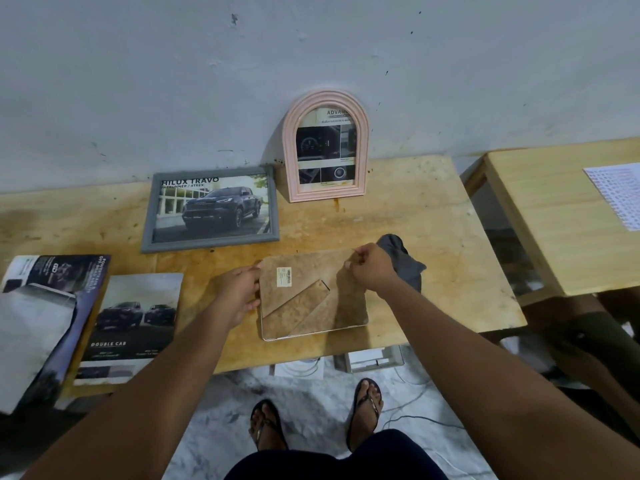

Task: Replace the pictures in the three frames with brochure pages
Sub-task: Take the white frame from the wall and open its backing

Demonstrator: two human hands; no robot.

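Working on the back of the third frame

Holding the middle of the picture, a face-down frame [311,306] lies on the wooden table [433,237], brown back and stand up. The left hand [239,294] grips its left edge, fingers curled round it. The right hand [369,268] pinches at the back's upper right corner, fingers tight together; what they nip is too small to tell. A grey cloth [405,265] lies just behind. Upper left lies a grey frame [147,233]; a pink arched frame [289,150] leans on the wall. Brochure pages [135,323] lie lower left.
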